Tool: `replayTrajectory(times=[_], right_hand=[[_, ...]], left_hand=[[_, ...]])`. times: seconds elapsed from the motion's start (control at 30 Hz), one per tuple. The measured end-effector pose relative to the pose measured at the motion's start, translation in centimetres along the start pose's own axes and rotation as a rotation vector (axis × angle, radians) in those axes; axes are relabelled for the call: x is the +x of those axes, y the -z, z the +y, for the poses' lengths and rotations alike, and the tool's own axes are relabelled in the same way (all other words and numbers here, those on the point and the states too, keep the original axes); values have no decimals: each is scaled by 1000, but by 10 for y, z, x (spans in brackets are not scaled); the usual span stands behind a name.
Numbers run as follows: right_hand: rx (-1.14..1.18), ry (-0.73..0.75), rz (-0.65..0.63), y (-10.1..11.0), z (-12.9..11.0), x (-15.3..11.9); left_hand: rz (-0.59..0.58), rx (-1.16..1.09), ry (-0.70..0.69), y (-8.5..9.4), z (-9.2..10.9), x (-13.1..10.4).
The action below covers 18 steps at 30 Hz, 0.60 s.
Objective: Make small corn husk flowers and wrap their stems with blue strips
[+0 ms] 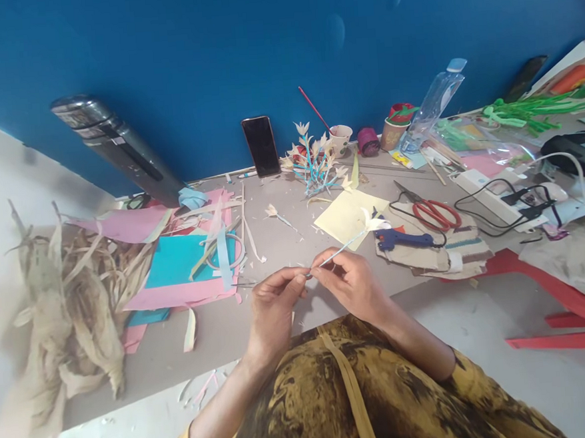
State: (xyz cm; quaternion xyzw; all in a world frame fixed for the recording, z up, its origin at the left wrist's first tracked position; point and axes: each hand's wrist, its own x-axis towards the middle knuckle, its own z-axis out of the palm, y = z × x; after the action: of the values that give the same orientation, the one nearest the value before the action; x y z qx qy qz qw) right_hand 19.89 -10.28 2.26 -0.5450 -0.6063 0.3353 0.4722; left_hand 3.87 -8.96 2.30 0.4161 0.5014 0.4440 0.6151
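Note:
Between my two hands is a handmade flower [373,222] with pale petals and a thin light-blue wrapped stem. My right hand [352,281] pinches the stem, and the bloom points up and to the right over a yellow paper sheet [332,217]. At the stem's lower end, the fingertips of my left hand [278,303] are closed on it, nearly touching my right thumb. A similar single flower [272,212] lies on the table beyond my hands. Farther back stands a bunch of such flowers [315,167] with blue stems.
Red-handled scissors [437,214] and a blue glue gun [404,239] lie on a cloth at right, near a power strip [496,198] with cords. Pink and turquoise sheets [170,262] and dried husks [92,320] are at left. A phone [261,146] leans on the blue wall.

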Motion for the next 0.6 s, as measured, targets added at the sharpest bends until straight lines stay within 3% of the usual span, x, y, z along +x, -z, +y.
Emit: replayTrajectory(times=[0.2,0.4,0.6], right_hand=[[111,-82,83,-3,2,0],[217,-140,137,-1,-1,3],[227,-231,172,-1,-2,8]], left_hand=[[41,-76,9,-1,0,2],[-24,-207,43,0,11,2],[-33,-161,45,7,12,4]])
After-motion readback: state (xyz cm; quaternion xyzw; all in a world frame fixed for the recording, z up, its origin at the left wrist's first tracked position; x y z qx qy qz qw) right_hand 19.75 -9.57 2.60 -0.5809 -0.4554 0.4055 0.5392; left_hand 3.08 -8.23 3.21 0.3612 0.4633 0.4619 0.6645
